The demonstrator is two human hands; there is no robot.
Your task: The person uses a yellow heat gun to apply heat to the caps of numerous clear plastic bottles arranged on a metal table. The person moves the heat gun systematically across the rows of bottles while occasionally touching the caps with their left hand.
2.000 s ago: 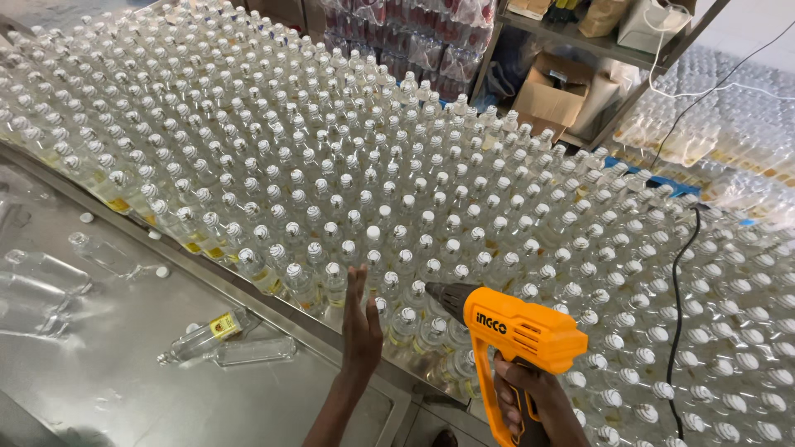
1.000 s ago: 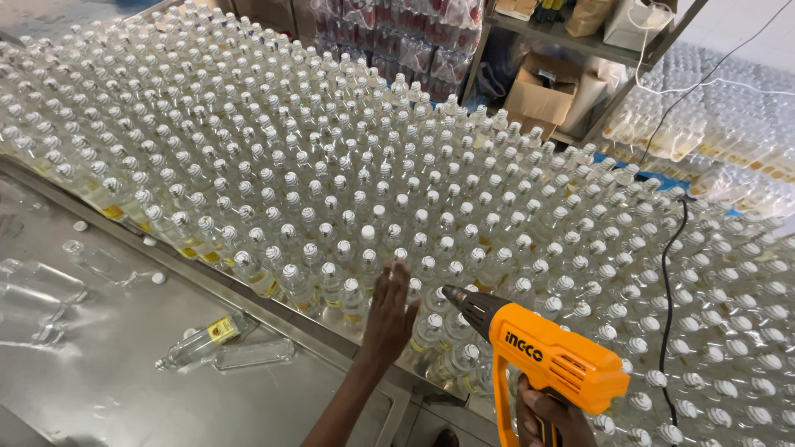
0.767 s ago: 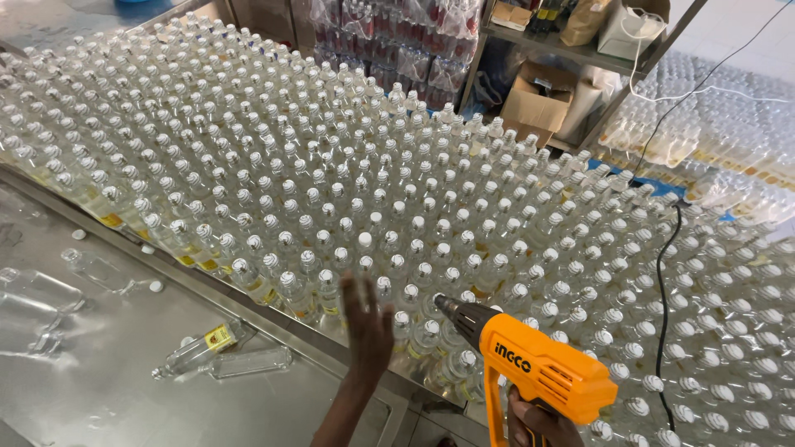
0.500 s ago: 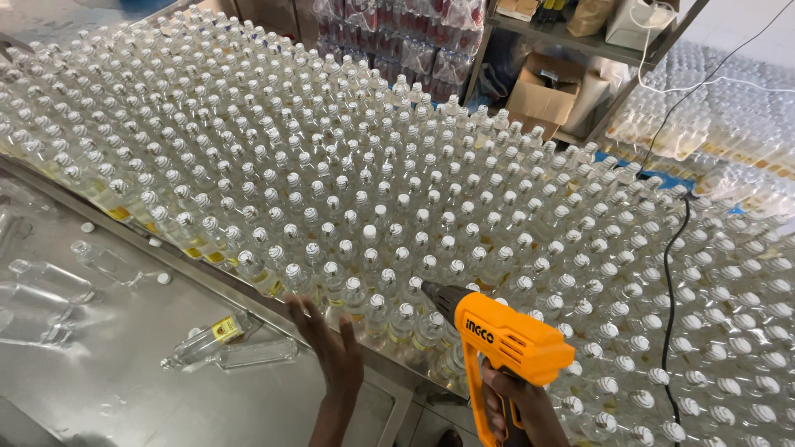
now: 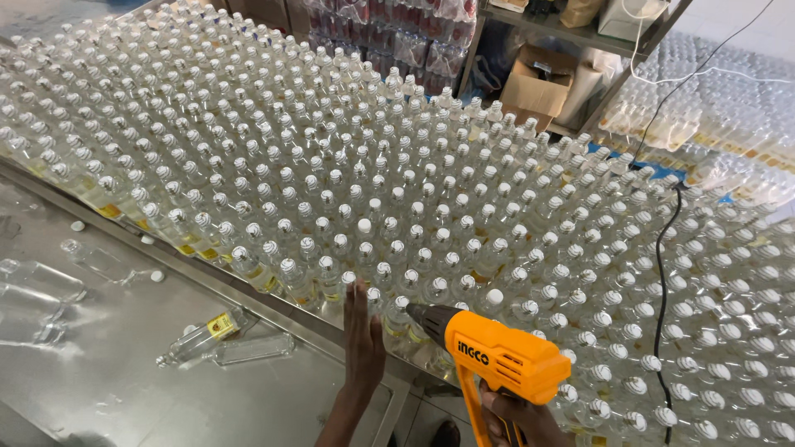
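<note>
Bottles (image 5: 364, 240) of clear glass with pale round caps stood packed upright across the steel table (image 5: 124, 372) in the head view; the left hand (image 5: 363, 339) lay flat, fingers straight and pressed together, against the nearest row; the right hand (image 5: 517, 422) gripped the handle of an orange plastic heat gun (image 5: 497, 360), its dark nozzle just beside the front bottles; two bottles (image 5: 224, 339) lay toppled on the smooth metal.

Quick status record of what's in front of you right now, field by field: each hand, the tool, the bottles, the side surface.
left hand: open, flat, fingers up against the front-row bottles
right hand: gripping the handle of the heat gun
heat gun: orange, nozzle aimed at the front-row caps
bottles: clear, capped, upright, packed in dense rows
metal table: a few bottles lying on their sides, loose caps
black cable: runs across the bottles on the right
</note>
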